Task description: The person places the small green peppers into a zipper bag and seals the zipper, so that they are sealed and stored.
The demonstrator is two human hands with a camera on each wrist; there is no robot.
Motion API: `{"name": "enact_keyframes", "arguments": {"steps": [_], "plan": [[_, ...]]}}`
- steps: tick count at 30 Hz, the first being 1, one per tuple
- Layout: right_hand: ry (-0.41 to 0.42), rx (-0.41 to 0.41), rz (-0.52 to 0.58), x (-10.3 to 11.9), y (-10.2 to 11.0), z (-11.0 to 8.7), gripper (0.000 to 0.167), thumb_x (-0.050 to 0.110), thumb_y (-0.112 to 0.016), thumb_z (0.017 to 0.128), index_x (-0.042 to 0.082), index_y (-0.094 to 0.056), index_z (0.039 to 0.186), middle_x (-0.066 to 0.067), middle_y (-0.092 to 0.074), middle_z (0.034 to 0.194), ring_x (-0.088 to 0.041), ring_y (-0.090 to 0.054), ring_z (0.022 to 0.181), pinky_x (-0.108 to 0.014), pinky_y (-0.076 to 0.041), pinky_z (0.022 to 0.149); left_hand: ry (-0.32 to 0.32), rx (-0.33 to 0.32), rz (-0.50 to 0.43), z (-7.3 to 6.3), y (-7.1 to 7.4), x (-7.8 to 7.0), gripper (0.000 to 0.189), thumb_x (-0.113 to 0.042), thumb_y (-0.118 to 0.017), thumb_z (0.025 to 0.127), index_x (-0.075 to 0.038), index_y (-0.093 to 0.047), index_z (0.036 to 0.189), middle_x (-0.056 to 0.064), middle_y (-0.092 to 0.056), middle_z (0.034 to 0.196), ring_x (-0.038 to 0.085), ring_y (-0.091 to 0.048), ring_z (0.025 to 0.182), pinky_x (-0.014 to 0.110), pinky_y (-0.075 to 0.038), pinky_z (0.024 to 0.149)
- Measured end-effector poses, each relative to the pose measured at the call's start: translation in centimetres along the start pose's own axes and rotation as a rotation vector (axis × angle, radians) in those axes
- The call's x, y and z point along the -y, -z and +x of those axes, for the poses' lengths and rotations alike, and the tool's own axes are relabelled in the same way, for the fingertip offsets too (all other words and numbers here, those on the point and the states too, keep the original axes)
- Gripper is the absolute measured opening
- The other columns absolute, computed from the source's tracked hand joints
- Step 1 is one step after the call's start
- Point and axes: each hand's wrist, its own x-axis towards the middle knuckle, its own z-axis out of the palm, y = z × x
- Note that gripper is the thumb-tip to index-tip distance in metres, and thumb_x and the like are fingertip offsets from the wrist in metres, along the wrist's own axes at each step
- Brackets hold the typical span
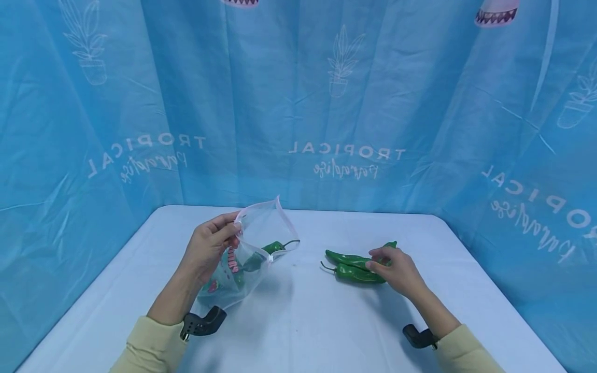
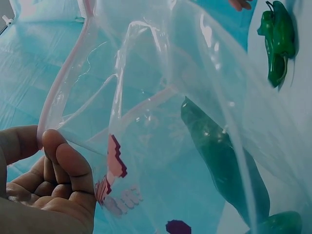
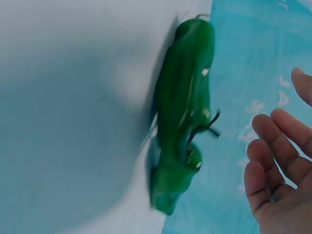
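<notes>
My left hand (image 1: 211,243) pinches the pink-edged rim of a clear zip bag (image 1: 261,220) between thumb and fingers, and the bag's mouth gapes toward the right. Inside the bag lies a green pepper (image 1: 274,247), its stem reaching toward the opening; the left wrist view shows this pepper (image 2: 226,161) through the plastic and part of another (image 2: 280,223) below it. On the right, more green peppers (image 1: 356,273) lie together on the table. My right hand (image 1: 394,267) hovers beside them, fingers loosely bent and apart from the peppers (image 3: 183,97) in the right wrist view.
Everything rests on a white-covered table (image 1: 308,331). A blue curtain (image 1: 261,103) with mirrored lettering and plant prints hangs behind the table and along both sides. Each wrist wears a black camera band (image 1: 205,322).
</notes>
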Motion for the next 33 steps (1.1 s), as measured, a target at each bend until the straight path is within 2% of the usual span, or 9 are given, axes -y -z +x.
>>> {"name": "enact_keyframes", "arguments": {"steps": [4,13,23,27,33], "plan": [[-0.03,0.006,0.017,-1.2,0.2,-0.5,0.035,0.031,-0.068,0.085,0.01,-0.066,0.113,-0.006,-0.065,0.103,-0.02,-0.057,0.094,-0.026,-0.047,0.063,0.002,0.0,-0.001,0.0,0.0,0.0,0.046,-0.025,-0.06,0.093,0.002,-0.051,0.129,-0.01,-0.06,0.08,0.006,-0.053,0.069,0.018,-0.048,0.077],[-0.042,0.003,0.007,-2.9,0.2,-1.1,0.031,0.027,-0.068,0.085,0.007,-0.067,0.109,-0.007,-0.067,0.102,-0.021,-0.059,0.094,-0.027,-0.048,0.067,0.009,-0.006,0.005,-0.1,-0.1,0.2,0.047,-0.027,-0.06,0.092,0.0,-0.051,0.129,-0.01,-0.06,0.083,0.006,-0.053,0.071,0.017,-0.048,0.078],[-0.075,0.052,-0.032,-3.7,0.0,-1.7,0.026,0.027,-0.07,0.083,0.009,-0.068,0.101,-0.006,-0.067,0.101,-0.023,-0.058,0.096,-0.035,-0.051,0.073,-0.004,0.005,-0.007,-0.1,0.0,0.2,0.047,-0.026,-0.06,0.093,0.001,-0.051,0.129,-0.009,-0.06,0.084,0.005,-0.054,0.071,0.017,-0.048,0.077],[-0.07,0.071,-0.036,-3.7,-0.3,-1.7,0.021,0.024,-0.072,0.082,0.012,-0.07,0.099,-0.006,-0.066,0.105,-0.024,-0.058,0.099,-0.039,-0.051,0.077,-0.005,0.008,-0.009,-0.1,0.1,0.2,0.046,-0.026,-0.06,0.093,0.001,-0.051,0.129,-0.009,-0.06,0.084,0.005,-0.054,0.071,0.017,-0.048,0.077],[-0.015,0.065,-0.041,-3.4,-0.7,-1.3,0.019,0.021,-0.073,0.08,0.012,-0.072,0.098,-0.005,-0.067,0.105,-0.025,-0.057,0.102,-0.044,-0.049,0.085,-0.005,0.009,-0.01,-0.1,0.1,0.2,0.046,-0.026,-0.06,0.092,0.001,-0.051,0.128,-0.009,-0.06,0.082,0.005,-0.054,0.07,0.016,-0.048,0.076]]}}
